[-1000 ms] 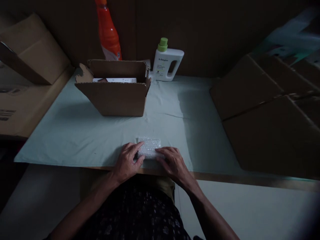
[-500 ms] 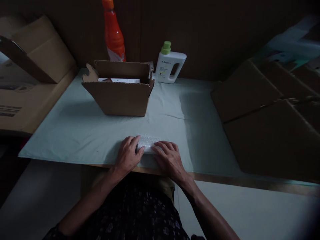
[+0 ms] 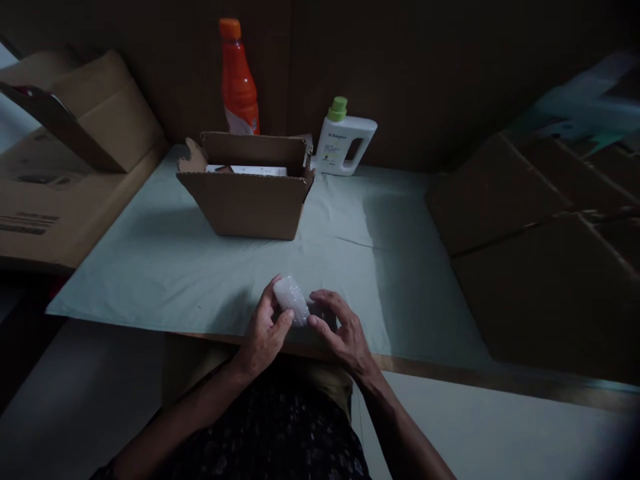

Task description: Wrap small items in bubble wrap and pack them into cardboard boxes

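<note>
A small bundle in bubble wrap (image 3: 293, 300) is held above the front of the cloth-covered table, tilted with its upper end toward the left. My left hand (image 3: 267, 330) grips it from the left, thumb across its near face and fingers behind. To the right of the bundle is my right hand (image 3: 343, 327), fingers curved and apart, its thumb tip close to the bundle's lower end; whether it touches I cannot tell. What lies inside the wrap does not show clearly.
Behind stands an open cardboard box (image 3: 255, 207) with a white item (image 3: 260, 171) inside. An orange bottle (image 3: 240, 83) and a white green-capped jug (image 3: 345, 143) are at the back. Cartons rise at the right (image 3: 540, 280) and left (image 3: 100, 120). A pale green cloth (image 3: 150, 267) covers the table.
The bundle has been raised from the cloth and tilted in my left hand. My right hand has loosened from it and opened. The view has shifted slightly.
</note>
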The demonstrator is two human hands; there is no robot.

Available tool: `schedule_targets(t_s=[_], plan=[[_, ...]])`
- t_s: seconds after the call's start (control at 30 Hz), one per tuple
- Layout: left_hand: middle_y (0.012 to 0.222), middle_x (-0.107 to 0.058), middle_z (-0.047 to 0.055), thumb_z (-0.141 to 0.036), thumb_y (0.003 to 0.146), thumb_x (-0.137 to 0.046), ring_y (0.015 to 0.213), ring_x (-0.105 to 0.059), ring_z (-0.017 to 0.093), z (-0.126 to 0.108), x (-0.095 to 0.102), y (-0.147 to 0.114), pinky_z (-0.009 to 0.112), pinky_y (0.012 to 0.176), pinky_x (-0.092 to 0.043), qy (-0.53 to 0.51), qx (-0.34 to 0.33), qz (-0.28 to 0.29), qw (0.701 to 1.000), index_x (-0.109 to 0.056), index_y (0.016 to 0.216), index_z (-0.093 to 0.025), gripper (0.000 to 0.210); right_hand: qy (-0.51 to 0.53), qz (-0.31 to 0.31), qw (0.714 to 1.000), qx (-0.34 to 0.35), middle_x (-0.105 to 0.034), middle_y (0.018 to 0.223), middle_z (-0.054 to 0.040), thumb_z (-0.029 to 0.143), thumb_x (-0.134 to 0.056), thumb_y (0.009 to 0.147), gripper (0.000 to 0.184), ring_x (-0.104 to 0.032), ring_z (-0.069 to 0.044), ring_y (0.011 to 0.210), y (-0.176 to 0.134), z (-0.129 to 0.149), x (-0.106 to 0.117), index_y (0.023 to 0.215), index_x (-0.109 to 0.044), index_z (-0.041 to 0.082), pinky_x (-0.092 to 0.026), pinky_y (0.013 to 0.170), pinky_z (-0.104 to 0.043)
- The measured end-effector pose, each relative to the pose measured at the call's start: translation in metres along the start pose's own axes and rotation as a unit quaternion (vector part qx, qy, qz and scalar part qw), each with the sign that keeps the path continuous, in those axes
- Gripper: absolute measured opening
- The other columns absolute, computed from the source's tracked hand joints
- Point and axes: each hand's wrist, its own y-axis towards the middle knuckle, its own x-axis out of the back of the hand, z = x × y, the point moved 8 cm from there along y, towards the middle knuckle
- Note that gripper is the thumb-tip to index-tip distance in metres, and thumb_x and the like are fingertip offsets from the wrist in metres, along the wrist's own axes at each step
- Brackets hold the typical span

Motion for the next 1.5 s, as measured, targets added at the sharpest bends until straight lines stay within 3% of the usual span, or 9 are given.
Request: schedule_targets(t_s=[0.13, 0.27, 0.53, 0.7, 0.83, 1.0, 1.1, 1.3, 1.5], plan=[[0.117, -0.071, 0.011, -0.027, 0.085, -0.06, 0.107, -0.066, 0.024, -0.024, -0.007, -0.003, 0.035, 0.096, -0.052, 0.156, -0.088, 0.058, 0.982, -0.06, 0.126, -0.016, 0.042, 0.019, 0.061, 0.998, 0.002, -0.068, 0.119, -0.0098, 0.056, -0.07, 0.086, 0.058, -0.065, -0.021, 0.091, 0.011, 0.013, 0.014, 0.134, -0.061, 0.024, -0.056, 0.08, -0.034], [0.098, -0.069, 0.007, -0.023, 0.081, -0.06, 0.092, -0.065, 0.02, -0.036, -0.015, -0.005, 0.031, 0.085, -0.052, 0.179, -0.121, 0.097, 0.971, -0.066, 0.102, -0.016, 0.022, 0.023, 0.103, 0.994, 0.029, -0.073, 0.096, -0.0052, 0.046, -0.067, 0.091, 0.031, -0.064, -0.017, 0.082, 0.02, 0.027, 0.013, 0.107, -0.07, 0.021, -0.053, 0.074, -0.028], [0.091, -0.071, 0.002, -0.015, 0.081, -0.049, 0.082, -0.062, 0.016, -0.011, -0.013, -0.002, 0.026, 0.076, -0.049, 0.167, -0.026, 0.177, 0.97, -0.07, 0.107, -0.016, 0.033, -0.054, 0.163, 0.985, 0.02, -0.073, 0.105, -0.007, 0.039, -0.067, 0.091, 0.041, -0.067, -0.019, 0.089, 0.023, 0.025, 0.012, 0.128, -0.063, 0.022, -0.053, 0.076, -0.029], [0.107, -0.074, 0.005, -0.023, 0.081, -0.059, 0.098, -0.067, 0.021, -0.025, 0.003, 0.006, 0.029, 0.088, -0.052, 0.174, -0.049, 0.216, 0.96, -0.07, 0.116, -0.018, 0.037, -0.169, 0.252, 0.949, 0.081, -0.071, 0.092, -0.0048, 0.022, -0.063, 0.09, 0.01, -0.065, -0.019, 0.086, 0.044, 0.057, 0.017, 0.098, -0.07, 0.022, -0.05, 0.079, -0.031], [0.129, -0.07, 0.01, -0.043, 0.083, -0.066, 0.12, -0.064, 0.026, -0.037, 0.052, 0.034, 0.036, 0.104, -0.049, 0.117, -0.087, 0.093, 0.985, -0.061, 0.135, -0.02, 0.057, -0.108, 0.166, 0.972, 0.126, -0.069, 0.085, -0.0029, 0.031, -0.065, 0.091, 0.011, -0.062, -0.016, 0.075, 0.098, 0.102, 0.061, 0.094, -0.069, 0.021, -0.049, 0.068, -0.027], [0.104, -0.077, 0.011, -0.043, 0.086, -0.06, 0.095, -0.072, 0.022, -0.003, 0.098, 0.062, 0.034, 0.087, -0.057, 0.106, -0.07, -0.1, 0.987, -0.071, 0.108, -0.017, 0.036, -0.069, -0.037, 0.988, 0.134, -0.07, 0.086, -0.0042, 0.046, -0.071, 0.084, 0.034, -0.061, -0.017, 0.073, 0.189, 0.138, 0.113, 0.104, -0.07, 0.019, -0.046, 0.06, -0.027], [0.098, -0.077, 0.009, -0.036, 0.086, -0.057, 0.088, -0.072, 0.019, 0.004, 0.096, 0.065, 0.031, 0.081, -0.058, 0.13, -0.11, -0.106, 0.98, -0.073, 0.103, -0.018, 0.029, -0.25, -0.056, 0.958, 0.126, -0.069, 0.079, -0.0051, 0.04, -0.068, 0.082, 0.028, -0.059, -0.018, 0.072, 0.235, 0.153, 0.104, 0.096, -0.073, 0.016, -0.043, 0.062, -0.029], [0.101, -0.078, 0.008, -0.032, 0.086, -0.056, 0.082, -0.072, 0.018, -0.006, 0.091, 0.061, 0.031, 0.074, -0.06, 0.188, -0.152, -0.085, 0.966, -0.074, 0.102, -0.02, 0.028, -0.579, 0.06, 0.81, 0.07, -0.07, 0.079, -0.0125, 0.022, -0.065, 0.078, 0.015, -0.067, -0.029, 0.084, 0.282, 0.167, 0.046, 0.084, -0.077, 0.015, -0.046, 0.074, -0.037], [0.103, -0.077, 0.01, -0.029, 0.089, -0.054, 0.085, -0.073, 0.019, -0.004, 0.088, 0.059, 0.034, 0.077, -0.062, 0.211, -0.21, -0.093, 0.95, -0.075, 0.105, -0.02, 0.028, -0.577, 0.144, 0.802, 0.067, -0.073, 0.082, -0.0169, 0.013, -0.07, 0.077, 0.011, -0.07, -0.035, 0.091, 0.301, 0.138, -0.003, 0.085, -0.077, 0.012, -0.053, 0.079, -0.044]])
